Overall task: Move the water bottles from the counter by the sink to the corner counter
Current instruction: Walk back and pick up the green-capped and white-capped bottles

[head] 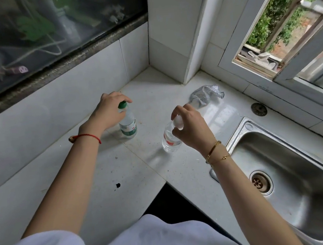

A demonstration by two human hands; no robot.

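Two clear water bottles stand upright on the white corner counter (pixel 153 87). The green-capped bottle (pixel 128 126) with a green label is on the left, and my left hand (pixel 107 112) grips it around the neck just below the cap. The white-capped bottle (pixel 170 139) with a red label stands to the right, close to the sink. My right hand (pixel 191 128) pinches its cap from above with the fingertips. Both bottle bases touch the counter.
A steel sink (pixel 293 170) with a drain lies at the right, its tap at the frame's right edge. A crumpled grey cloth (pixel 206 94) lies near the wall pillar. A dark window sill runs along the left wall, and an open window is at the right.
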